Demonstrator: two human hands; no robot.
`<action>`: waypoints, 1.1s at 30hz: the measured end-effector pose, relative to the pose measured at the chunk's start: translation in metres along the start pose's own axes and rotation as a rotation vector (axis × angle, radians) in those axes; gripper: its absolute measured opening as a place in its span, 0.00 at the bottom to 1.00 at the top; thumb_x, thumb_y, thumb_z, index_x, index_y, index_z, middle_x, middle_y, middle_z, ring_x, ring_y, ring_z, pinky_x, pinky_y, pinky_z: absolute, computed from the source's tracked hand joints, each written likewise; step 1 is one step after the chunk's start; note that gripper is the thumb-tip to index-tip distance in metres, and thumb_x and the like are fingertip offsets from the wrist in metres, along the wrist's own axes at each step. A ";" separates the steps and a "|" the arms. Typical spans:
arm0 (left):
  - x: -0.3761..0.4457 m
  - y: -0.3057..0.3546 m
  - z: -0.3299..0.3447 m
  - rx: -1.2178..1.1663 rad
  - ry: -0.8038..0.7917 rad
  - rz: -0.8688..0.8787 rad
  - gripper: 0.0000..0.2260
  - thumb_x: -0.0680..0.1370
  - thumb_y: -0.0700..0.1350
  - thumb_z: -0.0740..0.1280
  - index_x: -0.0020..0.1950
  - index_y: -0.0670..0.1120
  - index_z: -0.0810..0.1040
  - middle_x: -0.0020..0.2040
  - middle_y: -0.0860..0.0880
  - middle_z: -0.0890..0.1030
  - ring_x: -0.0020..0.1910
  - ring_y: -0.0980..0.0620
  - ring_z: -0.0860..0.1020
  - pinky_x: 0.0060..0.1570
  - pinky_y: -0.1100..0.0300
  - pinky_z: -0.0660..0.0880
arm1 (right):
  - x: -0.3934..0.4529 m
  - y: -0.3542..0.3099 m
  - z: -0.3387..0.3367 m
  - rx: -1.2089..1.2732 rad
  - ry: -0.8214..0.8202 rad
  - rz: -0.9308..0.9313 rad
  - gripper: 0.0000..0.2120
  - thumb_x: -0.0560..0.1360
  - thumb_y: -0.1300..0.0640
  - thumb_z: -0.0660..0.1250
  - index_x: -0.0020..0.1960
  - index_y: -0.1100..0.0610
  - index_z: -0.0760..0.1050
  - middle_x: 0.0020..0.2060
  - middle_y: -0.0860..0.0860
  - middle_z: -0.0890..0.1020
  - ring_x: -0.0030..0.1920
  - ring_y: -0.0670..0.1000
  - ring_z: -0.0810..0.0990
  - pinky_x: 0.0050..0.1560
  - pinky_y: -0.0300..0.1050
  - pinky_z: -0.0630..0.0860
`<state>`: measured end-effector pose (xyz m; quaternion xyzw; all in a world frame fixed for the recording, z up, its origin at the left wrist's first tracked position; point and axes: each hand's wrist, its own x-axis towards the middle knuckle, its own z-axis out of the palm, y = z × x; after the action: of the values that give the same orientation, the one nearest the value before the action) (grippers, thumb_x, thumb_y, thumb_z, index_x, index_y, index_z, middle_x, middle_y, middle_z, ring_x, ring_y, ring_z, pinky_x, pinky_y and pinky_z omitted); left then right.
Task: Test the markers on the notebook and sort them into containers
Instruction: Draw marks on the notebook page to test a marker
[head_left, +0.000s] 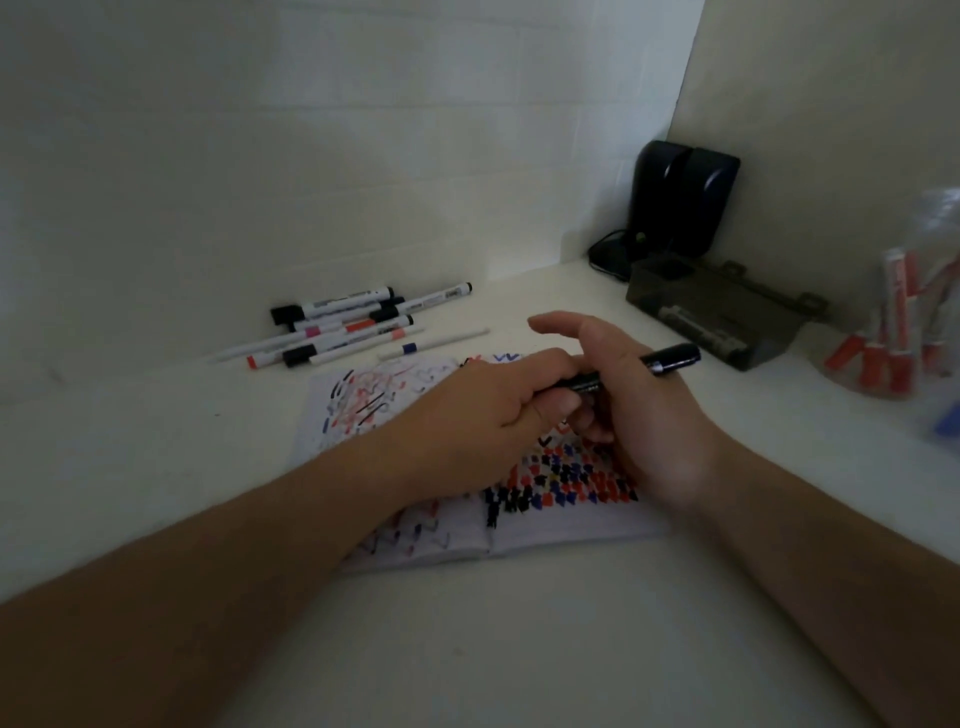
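- Head view, the grip: both hands meet over the open notebook (498, 467). The right hand (639, 410) has its fingers curled round a black marker (670, 359) whose capped or blunt end sticks out to the right; its thumb stands clear above. The left hand (488, 410) pinches the marker's other end with curled fingers, which looks like pulling off or pushing on a cap, though the joint itself is hidden.
- Head view, risks: if the cap gives suddenly, the hands could jerk apart and the tip could streak a palm or the white table (519, 649). The picture is dim and soft, so whether the tip is bare cannot be told. A marker judged dry too quickly would land in the wrong container.
- Head view, crowded page: the notebook is already thick with red, blue and black marks, so a fresh stroke may be hard to read unless it goes on a bare patch near the lower edge.
- Head view, room to move: the untested marker pile (358, 325) lies behind the notebook on the left, near the wall; a loose pen could roll.
- Head view, right side: a dark tray (717, 317) sits beyond the right hand, and a clear container of red markers (893, 332) stands near the frame edge; a wide swing could knock it.
- Head view, near side: bare table lies in front of the notebook.
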<state>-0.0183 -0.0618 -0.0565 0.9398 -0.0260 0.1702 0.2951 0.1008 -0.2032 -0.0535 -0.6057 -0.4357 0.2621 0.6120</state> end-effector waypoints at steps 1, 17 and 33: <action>0.000 0.000 0.000 -0.009 -0.004 -0.006 0.13 0.87 0.50 0.57 0.70 0.55 0.73 0.43 0.75 0.77 0.43 0.70 0.77 0.42 0.77 0.66 | 0.000 0.001 0.000 -0.014 0.003 0.008 0.20 0.82 0.38 0.55 0.65 0.43 0.79 0.33 0.50 0.73 0.34 0.46 0.71 0.34 0.36 0.71; 0.001 -0.030 -0.036 -0.170 -0.245 -0.297 0.12 0.77 0.52 0.74 0.55 0.59 0.73 0.36 0.55 0.71 0.35 0.55 0.69 0.42 0.54 0.71 | 0.003 -0.020 -0.045 0.344 -0.008 0.026 0.09 0.78 0.50 0.68 0.44 0.56 0.75 0.29 0.55 0.71 0.30 0.52 0.65 0.27 0.41 0.61; 0.015 -0.028 -0.032 0.102 -0.471 -0.199 0.24 0.68 0.60 0.80 0.59 0.64 0.74 0.42 0.57 0.75 0.41 0.59 0.75 0.42 0.58 0.73 | -0.027 -0.004 0.019 -0.319 -0.186 0.081 0.09 0.69 0.65 0.75 0.35 0.66 0.76 0.29 0.62 0.79 0.27 0.52 0.77 0.28 0.47 0.73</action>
<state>-0.0102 -0.0200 -0.0422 0.9651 0.0074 -0.0822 0.2484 0.0704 -0.2165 -0.0577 -0.6855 -0.5015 0.2689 0.4541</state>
